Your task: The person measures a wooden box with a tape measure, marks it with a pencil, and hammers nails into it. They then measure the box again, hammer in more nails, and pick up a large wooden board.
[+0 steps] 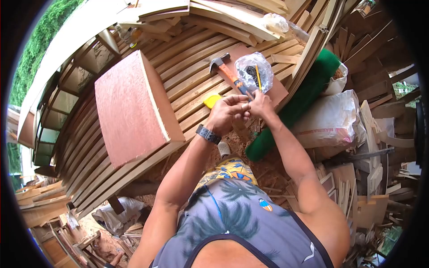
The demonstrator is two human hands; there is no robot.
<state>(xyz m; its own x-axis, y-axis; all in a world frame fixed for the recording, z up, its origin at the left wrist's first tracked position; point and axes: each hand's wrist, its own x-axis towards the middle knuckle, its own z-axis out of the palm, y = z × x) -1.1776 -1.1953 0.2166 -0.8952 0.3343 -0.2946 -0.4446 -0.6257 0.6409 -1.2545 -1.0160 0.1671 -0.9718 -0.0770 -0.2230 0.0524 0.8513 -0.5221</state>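
The left hand [225, 114] curls beside the right hand [261, 105], any pinch unclear; the hammer [229, 75] lies just left of the plastic bag [268, 71]; a bumped handle could spill its contents between slats [176, 73].

just one hammer [230, 77] up by the fingers [233, 100], one green roll [292, 107] right of them, one wooden box [132, 109] way left

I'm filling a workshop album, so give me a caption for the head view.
Left hand and right hand close together by a hammer, near a plastic bag and a wooden box.
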